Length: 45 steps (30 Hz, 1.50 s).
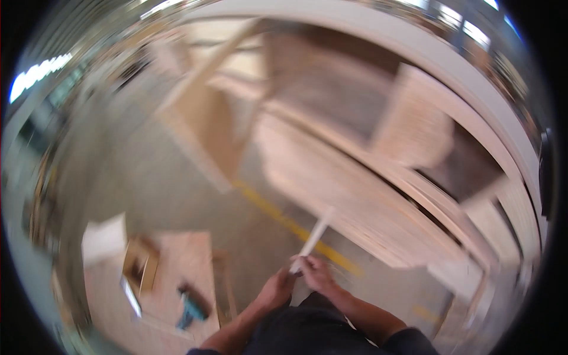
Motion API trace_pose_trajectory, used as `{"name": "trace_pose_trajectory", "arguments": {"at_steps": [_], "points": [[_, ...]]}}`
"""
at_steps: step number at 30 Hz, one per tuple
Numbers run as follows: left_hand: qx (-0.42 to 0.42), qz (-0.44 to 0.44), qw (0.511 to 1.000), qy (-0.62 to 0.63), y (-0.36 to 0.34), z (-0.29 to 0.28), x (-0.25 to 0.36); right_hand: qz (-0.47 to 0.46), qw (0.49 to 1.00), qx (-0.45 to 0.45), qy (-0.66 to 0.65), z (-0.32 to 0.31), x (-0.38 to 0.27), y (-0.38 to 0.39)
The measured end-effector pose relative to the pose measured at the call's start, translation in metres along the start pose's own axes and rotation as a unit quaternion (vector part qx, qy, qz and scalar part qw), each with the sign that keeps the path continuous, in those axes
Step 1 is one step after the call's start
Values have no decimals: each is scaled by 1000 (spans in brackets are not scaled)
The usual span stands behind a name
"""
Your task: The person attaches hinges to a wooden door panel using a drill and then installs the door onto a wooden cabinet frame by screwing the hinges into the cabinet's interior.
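Hands meet low: left hand (277, 290) and right hand (318, 273) both clasp a thin pale wooden strip (312, 239), which sticks up and rightward from them.

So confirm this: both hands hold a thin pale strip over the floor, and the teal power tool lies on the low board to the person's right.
Wrong side. In the head view both hands, left hand and right hand, do hold the thin pale strip, but the teal power tool lies on the low board to the person's left.

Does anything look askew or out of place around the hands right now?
Nothing clearly damaged or spilled, though the picture is motion-blurred. Both hands, left hand and right hand, grip a thin pale strip that angles up toward the stacked wood panels. A teal power tool lies on a low board to the left.
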<state>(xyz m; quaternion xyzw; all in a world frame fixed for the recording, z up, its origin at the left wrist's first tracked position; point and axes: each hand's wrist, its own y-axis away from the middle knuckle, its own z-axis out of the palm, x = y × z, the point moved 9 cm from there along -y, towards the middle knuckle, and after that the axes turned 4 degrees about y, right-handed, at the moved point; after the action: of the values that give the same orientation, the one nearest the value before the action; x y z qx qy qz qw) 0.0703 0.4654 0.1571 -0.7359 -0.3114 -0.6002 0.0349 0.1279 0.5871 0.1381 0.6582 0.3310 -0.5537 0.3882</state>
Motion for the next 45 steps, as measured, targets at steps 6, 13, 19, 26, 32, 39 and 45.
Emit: {"name": "trace_pose_trajectory", "arguments": {"at_steps": [6,13,19,26,32,39,45], "points": [[343,-90,933,-65,135,-136,-103,138,974,-178,-14,76,-4,4],[549,-256,754,-255,328,-220,-230,175,934,-278,142,108,27,10],[508,-417,716,-235,381,-257,-272,151,904,-325,232,134,17,-6],[543,-450,690,-163,384,-310,-313,9,862,-304,405,100,28,-23],[567,-410,695,-168,379,-360,-341,154,842,-277,436,35,80,-13],[687,-181,682,-173,327,-400,-292,287,841,-239,392,-10,133,7],[579,-261,723,-270,293,-515,-285,303,846,-215,383,4,131,21]]}}
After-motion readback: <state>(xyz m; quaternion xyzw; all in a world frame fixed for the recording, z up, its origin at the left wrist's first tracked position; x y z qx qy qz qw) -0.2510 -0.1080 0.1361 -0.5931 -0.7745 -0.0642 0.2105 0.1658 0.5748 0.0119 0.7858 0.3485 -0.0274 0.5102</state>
